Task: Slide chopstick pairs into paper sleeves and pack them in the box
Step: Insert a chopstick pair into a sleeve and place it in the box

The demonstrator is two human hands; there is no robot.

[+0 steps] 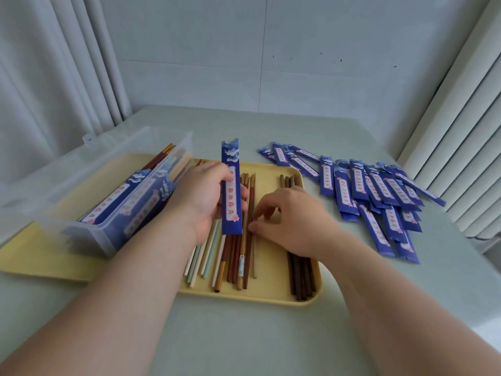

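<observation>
Clear plastic box: some sleeved pairs packed.
Yellow tray: many loose wooden chopsticks unsleeved.
Left hand: grips a blue paper sleeve — empty, seemingly.
Right hand: fingertips pinching chopsticks.

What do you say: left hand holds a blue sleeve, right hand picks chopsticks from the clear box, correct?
Not the box: the head view shows the right hand picking chopsticks from the yellow tray. The left hand does hold a blue sleeve.

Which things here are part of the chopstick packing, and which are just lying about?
For the job: held sleeve, loose chopsticks, yellow tray, clear box, sleeve pile.
Just there: curtain, wall.
</observation>
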